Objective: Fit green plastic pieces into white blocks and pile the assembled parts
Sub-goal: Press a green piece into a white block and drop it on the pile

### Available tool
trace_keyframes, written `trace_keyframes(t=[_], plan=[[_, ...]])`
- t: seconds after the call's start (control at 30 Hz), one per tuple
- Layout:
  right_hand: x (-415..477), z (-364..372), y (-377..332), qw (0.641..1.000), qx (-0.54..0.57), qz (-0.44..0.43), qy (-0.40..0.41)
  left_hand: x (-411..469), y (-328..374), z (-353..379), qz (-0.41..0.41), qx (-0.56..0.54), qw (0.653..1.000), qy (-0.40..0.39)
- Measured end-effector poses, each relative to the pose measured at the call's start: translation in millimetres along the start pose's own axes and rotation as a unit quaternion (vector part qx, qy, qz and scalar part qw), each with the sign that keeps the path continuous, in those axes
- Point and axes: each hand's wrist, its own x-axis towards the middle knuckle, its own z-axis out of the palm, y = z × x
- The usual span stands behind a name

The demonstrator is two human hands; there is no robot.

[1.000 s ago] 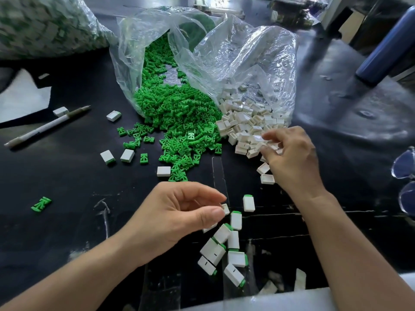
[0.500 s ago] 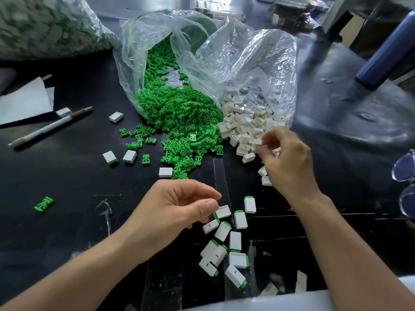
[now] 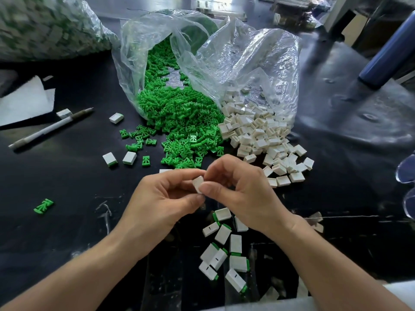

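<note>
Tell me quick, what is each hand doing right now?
Left hand: closed, fingertips pinching a small white block.
Right hand: closed, pinching that same white block from the other side.

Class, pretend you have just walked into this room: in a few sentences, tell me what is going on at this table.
A person pinches one white block between the left hand and right hand above a dark table. No green piece shows in their fingers. Behind, green pieces and empty white blocks spill from clear bags. Nearest the person, finished parts with green ends lie in a loose pile.
</note>
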Motion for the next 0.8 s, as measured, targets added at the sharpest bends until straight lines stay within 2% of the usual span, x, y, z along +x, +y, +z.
trace_keyframes(t=[0.07, 0.17, 0.27, 0.47, 0.53, 0.63, 0.8], plan=[[1.4, -0.9, -1.0, 1.0, -0.024, -0.005, 0.008, 0.3, -0.2, -0.6, -0.002, 0.018, 1.0, 0.012], [5.4, -2.3, 3.4, 0.994, -0.086, -0.005, 0.062, 0.2, -0.3, -0.4, -0.007, 0.035, 0.999, 0.015], [11.3, -3.1, 8.0, 0.974, -0.21, -0.019, 0.079, -0.5, -0.3, 0.8, -0.021, 0.024, 0.999, 0.011], [19.7, 0.3, 20.0, 0.911, -0.396, -0.041, -0.109, -0.7, 0.8, 0.5, -0.027, 0.038, 0.999, 0.009], [18.5, -1.4, 21.4, 0.91, -0.399, -0.034, -0.106, -0.6, 1.6, 1.1, -0.028, 0.026, 0.999, 0.009], [17.6, -5.1, 19.5, 0.931, -0.359, -0.027, -0.06, -0.8, 1.9, 1.8, -0.033, 0.01, 0.999, 0.014], [17.8, -3.1, 17.3, 0.947, -0.32, 0.017, -0.027, -0.5, 2.8, 1.2, -0.038, 0.012, 0.999, 0.018]])
